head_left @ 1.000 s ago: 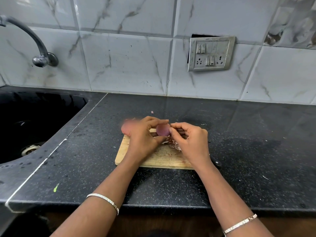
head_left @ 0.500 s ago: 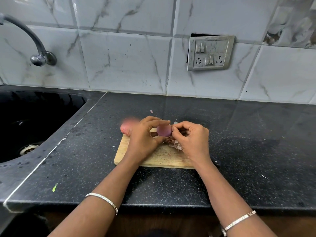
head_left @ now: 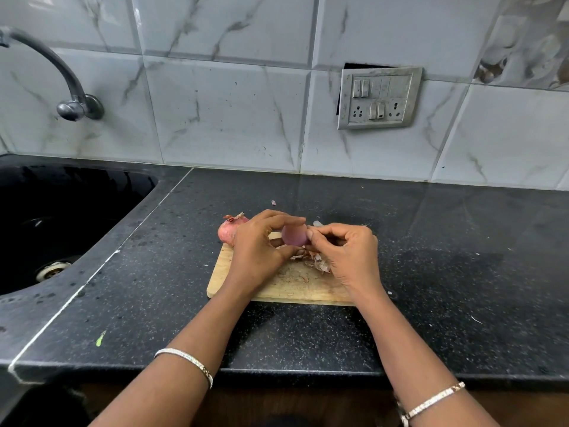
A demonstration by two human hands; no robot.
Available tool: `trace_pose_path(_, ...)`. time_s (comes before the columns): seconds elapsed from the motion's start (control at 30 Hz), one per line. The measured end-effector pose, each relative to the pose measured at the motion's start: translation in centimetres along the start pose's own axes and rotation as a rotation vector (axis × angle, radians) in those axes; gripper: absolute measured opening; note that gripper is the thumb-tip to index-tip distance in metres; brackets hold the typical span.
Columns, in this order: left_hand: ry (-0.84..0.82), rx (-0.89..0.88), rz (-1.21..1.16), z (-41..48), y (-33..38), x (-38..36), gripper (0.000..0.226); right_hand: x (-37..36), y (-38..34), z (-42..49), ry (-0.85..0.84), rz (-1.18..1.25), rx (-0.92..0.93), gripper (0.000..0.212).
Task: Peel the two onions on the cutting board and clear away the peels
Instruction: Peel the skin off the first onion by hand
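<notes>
A small peeled purple onion (head_left: 294, 234) is held just above the wooden cutting board (head_left: 286, 285). My left hand (head_left: 257, 255) grips it with curled fingers from the left. My right hand (head_left: 348, 254) has its fingertips pinched at the onion's right side; what it pinches is too small to tell. A second onion (head_left: 229, 231), still in its papery pink skin, lies at the board's far left corner, partly hidden by my left hand. Loose dry peels (head_left: 314, 260) lie on the board under my hands.
The board sits on a black speckled counter (head_left: 446, 272). A black sink (head_left: 55, 223) with a curved tap (head_left: 74, 103) is at the left. A switch and socket plate (head_left: 378, 98) hangs on the tiled wall. A tiny peel scrap (head_left: 273, 203) lies behind the board.
Both hands stay at the small onion. My right fingers have shifted slightly at its right side, and the onion has turned a little in my left hand.
</notes>
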State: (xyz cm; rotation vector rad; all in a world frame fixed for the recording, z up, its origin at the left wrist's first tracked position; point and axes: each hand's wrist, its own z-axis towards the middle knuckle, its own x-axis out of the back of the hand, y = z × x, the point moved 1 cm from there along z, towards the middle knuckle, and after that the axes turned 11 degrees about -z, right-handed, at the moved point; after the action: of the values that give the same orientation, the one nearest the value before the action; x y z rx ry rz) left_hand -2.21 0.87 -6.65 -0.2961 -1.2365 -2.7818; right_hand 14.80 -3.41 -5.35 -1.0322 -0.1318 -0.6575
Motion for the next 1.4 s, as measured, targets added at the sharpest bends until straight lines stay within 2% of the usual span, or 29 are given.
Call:
trace_pose_path(0.3, -0.012, 0.017, -0.025, -0.02, -0.26, -0.06, 0.046, -0.04, -0.28, 0.13, 0.017, 0.022, -0.018, 0.013)
trace_pose_path(0.43, -0.001, 0.021, -0.032, -0.01, -0.33, -0.01, 0.045, -0.03, -0.38, -0.10, -0.012, 0.058, -0.023, 0.008)
trace_pose_path(0.53, -0.008, 0.019, -0.039, 0.00, -0.23, -0.07, 0.045, -0.13, -0.33, -0.07, -0.013, 0.078, -0.055, 0.020)
trace_pose_path(0.83, -0.025, 0.012, -0.026, -0.08, 0.09, -0.02, 0.043, -0.12, -0.39, -0.14, -0.012, -0.034, 0.046, 0.006)
trace_pose_path(1.1, -0.038, 0.020, -0.013, -0.11, 0.26, -0.02, 0.045, -0.15, -0.12, 0.14, 0.038, -0.097, 0.023, 0.012)
trace_pose_path(1.23, -0.012, 0.048, -0.033, -0.08, 0.21, -0.08, 0.046, -0.10, -0.53, -0.10, 0.003, -0.043, 0.016, 0.017)
trace_pose_path(1.4, -0.034, 0.031, 0.004, -0.08, 0.41, -0.23, 0.052, -0.34, -0.41, -0.31, 0.003, -0.157, 0.121, 0.024)
